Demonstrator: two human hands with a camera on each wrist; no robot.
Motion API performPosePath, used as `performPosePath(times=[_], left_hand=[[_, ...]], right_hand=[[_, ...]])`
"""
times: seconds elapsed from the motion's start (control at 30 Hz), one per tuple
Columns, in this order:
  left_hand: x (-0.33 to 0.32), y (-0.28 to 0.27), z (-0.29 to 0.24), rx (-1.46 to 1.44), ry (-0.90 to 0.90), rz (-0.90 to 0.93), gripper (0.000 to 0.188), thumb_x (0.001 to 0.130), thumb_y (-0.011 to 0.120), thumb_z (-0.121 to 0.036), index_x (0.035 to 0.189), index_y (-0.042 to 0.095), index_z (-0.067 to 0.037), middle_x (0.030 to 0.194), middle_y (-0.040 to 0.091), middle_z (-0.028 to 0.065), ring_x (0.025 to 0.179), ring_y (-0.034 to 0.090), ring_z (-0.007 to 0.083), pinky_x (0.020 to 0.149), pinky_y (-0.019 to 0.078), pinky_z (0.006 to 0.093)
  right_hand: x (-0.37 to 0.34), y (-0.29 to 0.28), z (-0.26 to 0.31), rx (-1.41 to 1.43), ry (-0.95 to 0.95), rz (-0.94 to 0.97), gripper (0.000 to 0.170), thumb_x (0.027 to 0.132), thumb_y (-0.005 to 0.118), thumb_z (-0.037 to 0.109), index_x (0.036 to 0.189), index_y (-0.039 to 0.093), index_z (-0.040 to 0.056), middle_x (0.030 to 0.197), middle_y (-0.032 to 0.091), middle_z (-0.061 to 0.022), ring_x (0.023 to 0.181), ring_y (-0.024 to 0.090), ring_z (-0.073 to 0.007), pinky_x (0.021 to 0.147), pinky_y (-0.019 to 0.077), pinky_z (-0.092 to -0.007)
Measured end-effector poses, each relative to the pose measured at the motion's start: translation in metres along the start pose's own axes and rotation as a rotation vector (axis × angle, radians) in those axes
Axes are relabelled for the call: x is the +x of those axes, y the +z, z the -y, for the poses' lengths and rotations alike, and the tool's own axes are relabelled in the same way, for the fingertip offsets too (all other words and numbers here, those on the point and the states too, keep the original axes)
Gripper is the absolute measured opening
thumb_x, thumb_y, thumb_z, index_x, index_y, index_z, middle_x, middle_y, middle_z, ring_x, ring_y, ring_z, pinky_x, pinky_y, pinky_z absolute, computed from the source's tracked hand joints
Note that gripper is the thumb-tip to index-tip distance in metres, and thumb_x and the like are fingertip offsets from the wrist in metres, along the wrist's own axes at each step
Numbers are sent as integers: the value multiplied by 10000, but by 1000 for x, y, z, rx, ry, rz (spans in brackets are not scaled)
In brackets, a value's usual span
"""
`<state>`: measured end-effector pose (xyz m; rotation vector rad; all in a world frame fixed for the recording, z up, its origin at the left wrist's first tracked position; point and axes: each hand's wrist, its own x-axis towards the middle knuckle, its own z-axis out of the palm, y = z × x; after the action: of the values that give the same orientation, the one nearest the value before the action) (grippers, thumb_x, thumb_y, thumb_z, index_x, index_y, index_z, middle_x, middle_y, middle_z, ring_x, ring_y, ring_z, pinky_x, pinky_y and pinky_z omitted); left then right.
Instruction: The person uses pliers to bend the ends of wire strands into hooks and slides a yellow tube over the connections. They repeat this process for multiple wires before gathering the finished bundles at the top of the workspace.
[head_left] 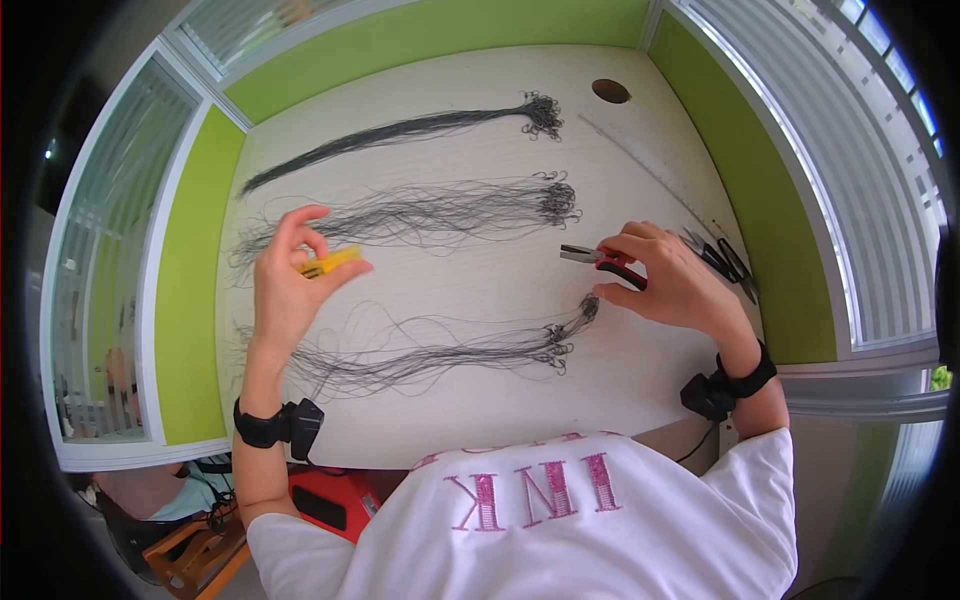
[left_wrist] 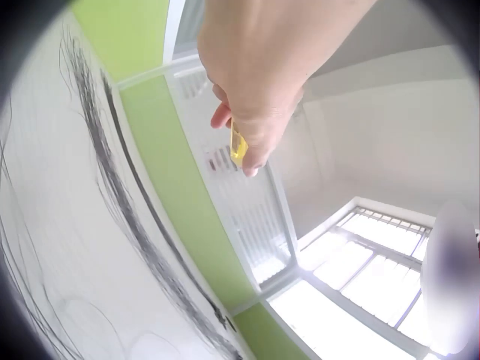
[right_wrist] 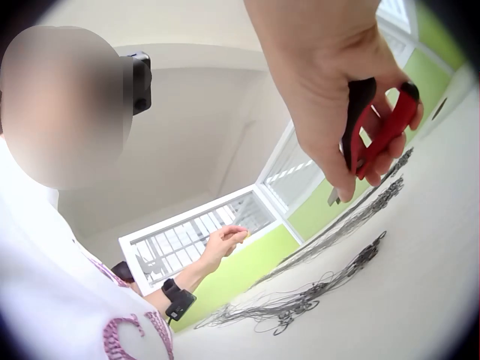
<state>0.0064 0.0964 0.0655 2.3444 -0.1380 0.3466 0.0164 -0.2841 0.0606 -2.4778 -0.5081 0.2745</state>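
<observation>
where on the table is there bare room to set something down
The table is bare between the nearest strand bundle and the front edge, and mid-gap between that one and the middle bundle. Crowded: the strand-covered left and the right edge, with ruler and scissors.

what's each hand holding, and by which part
The right hand holds red-and-black metal pliers by the handles; the left hand holds a small yellow object, exact part unclear.

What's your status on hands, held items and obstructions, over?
Left hand holds yellow item. Right hand grips pliers. Dark strand bundles lie on table. No obstruction seen between hands.
</observation>
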Motion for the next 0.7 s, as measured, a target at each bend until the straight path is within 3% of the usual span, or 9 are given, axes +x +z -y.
performPosePath(times=[0.07, 0.1, 0.17, 0.27, 0.33, 0.5, 0.57, 0.7], left_hand=[[-12, 32, -27, -63, 26, 256, 545, 680, 888, -218, 1121, 603, -73, 762, 565, 11, 601, 563, 100, 557, 446, 223], [-16, 48, -35, -83, 24, 255, 545, 680, 888, -218, 1121, 603, -73, 762, 565, 11, 601, 563, 100, 557, 446, 223], [-23, 73, -43, -167, 218, 350, 428, 693, 862, -103, 1052, 633, -61, 745, 523, -10, 613, 510, 82, 608, 422, 222], [-27, 97, -40, -250, 214, 415, 324, 708, 848, -117, 960, 660, -41, 750, 605, 31, 621, 546, 134, 604, 445, 252], [-30, 104, -36, -247, 232, 410, 279, 717, 837, -112, 922, 664, -34, 768, 630, 53, 622, 562, 153, 599, 456, 268], [-34, 104, -23, -151, 308, 404, 195, 749, 793, -72, 887, 663, -25, 757, 637, 86, 624, 596, 202, 579, 474, 296], [-33, 101, -18, -97, 386, 455, 236, 677, 759, -1, 877, 646, -57, 797, 648, 53, 678, 640, 227, 573, 500, 316], [-33, 101, -18, -99, 392, 439, 152, 746, 753, -13, 835, 631, -31, 715, 596, 80, 623, 605, 208, 555, 476, 290]], right_hand=[[-2, 5, -11, -123, -263, -96, 359, 773, 734, 123, 1102, 647, 9, 911, 653, -103, 902, 613, -275, 912, 427, -367], [-2, 3, -13, -202, -295, -59, 431, 745, 715, 95, 1158, 617, 21, 951, 659, -106, 920, 624, -274, 910, 426, -360], [-4, 5, -20, -166, -285, -25, 427, 731, 710, 91, 1144, 621, 25, 954, 661, -106, 926, 625, -270, 903, 427, -357], [-8, 2, -26, -95, -224, 28, 398, 713, 699, 100, 1098, 624, 36, 976, 666, -101, 945, 618, -271, 912, 424, -368], [-16, 0, -29, -60, -147, 53, 372, 708, 692, 113, 1067, 623, 43, 996, 669, -96, 959, 611, -275, 928, 420, -383], [-25, -3, -32, -89, -214, -66, 344, 633, 729, 34, 972, 667, 49, 911, 675, -73, 876, 620, -261, 859, 441, -360], [-25, -1, -29, -99, -260, -36, 336, 634, 729, 31, 964, 669, 52, 910, 675, -68, 870, 616, -256, 849, 443, -356], [-20, -3, -20, -216, -294, -17, 333, 634, 732, 12, 958, 675, 59, 896, 682, -57, 854, 618, -245, 827, 447, -347]])
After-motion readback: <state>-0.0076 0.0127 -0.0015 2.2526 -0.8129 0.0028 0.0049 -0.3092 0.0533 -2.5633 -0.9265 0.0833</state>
